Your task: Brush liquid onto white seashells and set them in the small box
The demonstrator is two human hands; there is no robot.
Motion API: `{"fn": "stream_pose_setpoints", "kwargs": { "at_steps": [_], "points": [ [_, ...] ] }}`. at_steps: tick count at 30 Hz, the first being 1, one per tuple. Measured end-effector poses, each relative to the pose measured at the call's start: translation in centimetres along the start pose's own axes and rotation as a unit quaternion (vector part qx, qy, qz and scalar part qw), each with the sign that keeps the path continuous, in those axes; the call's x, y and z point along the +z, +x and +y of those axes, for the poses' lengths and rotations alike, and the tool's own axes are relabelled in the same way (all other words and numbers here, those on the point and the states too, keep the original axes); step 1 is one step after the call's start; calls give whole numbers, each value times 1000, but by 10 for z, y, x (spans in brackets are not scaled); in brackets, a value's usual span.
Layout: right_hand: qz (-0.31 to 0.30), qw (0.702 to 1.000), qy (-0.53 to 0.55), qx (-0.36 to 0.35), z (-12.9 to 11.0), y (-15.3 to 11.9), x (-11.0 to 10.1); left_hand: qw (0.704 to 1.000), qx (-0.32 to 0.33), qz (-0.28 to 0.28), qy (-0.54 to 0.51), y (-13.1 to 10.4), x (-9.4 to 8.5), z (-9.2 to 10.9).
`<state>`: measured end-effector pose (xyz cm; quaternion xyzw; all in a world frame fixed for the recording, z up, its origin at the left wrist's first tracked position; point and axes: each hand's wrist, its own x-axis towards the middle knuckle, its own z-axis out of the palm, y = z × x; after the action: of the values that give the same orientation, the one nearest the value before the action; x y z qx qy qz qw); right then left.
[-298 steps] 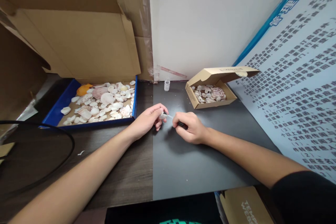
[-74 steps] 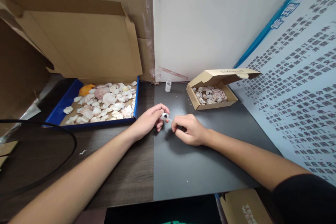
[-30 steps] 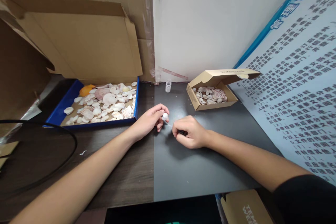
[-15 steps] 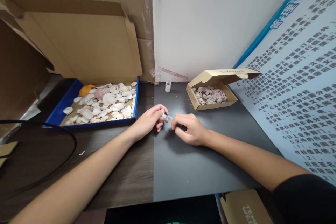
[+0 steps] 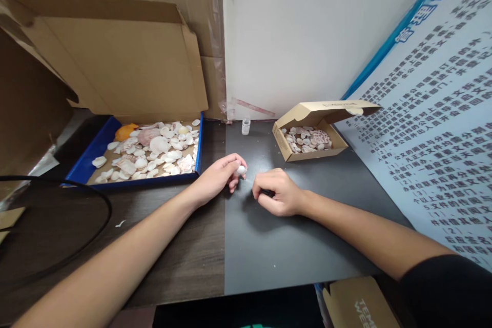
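Observation:
My left hand (image 5: 220, 177) pinches a small white shell (image 5: 241, 169) between thumb and fingers, above the seam of the dark tabletop. Just to its right, my right hand (image 5: 277, 192) is closed around a small black-handled brush (image 5: 268, 192), whose thin pale stem points at the left hand. Part of the handle is hidden in the fist, and the brush tip is too faint to make out. Behind both hands stands a small clear glass bottle (image 5: 246, 126) with a label, upright and without a visible cap.
To the left, a blue-edged cardboard box (image 5: 199, 148) with its lid raised holds many shells. A smaller open carton (image 5: 307, 155) with more shells sits at the back right. A black cable (image 5: 109, 210) loops across the left side. A printed poster (image 5: 442, 113) covers the right wall.
My right hand has moved slightly right and down, drawing the brush away from the shell. The left hand keeps the shell in nearly the same place.

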<state>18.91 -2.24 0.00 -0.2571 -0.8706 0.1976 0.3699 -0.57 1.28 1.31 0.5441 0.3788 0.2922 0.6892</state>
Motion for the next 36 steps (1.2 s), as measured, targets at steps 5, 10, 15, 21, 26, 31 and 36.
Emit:
{"fn": "stream_pose_setpoints", "kwargs": {
  "at_steps": [5, 10, 15, 21, 26, 31, 36],
  "points": [
    [22, 999, -16, 30, 0, 1, 0, 1000, 0, -6, -4, 0, 0, 0],
    [38, 999, -1, 7, -1, 1, -1, 1000, 0, -7, 1, 0, 0, 0],
    [35, 999, -7, 23, -1, 1, -1, 1000, -5, -8, -1, 0, 0, 0],
    [43, 999, -10, 14, -1, 1, -1, 1000, 2, -12, 3, 1, -1, -1],
    [26, 999, -4, 18, -1, 1, -2, 1000, -5, -11, 3, 0, -1, -1],
    [46, 999, 1, -2, -1, 0, -2, 1000, -1, -9, 6, 1, -1, -1],
    [22, 1000, -3, 17, -1, 0, 0, 1000, 0, -11, 1, 1, -1, -1]
  ]
}}
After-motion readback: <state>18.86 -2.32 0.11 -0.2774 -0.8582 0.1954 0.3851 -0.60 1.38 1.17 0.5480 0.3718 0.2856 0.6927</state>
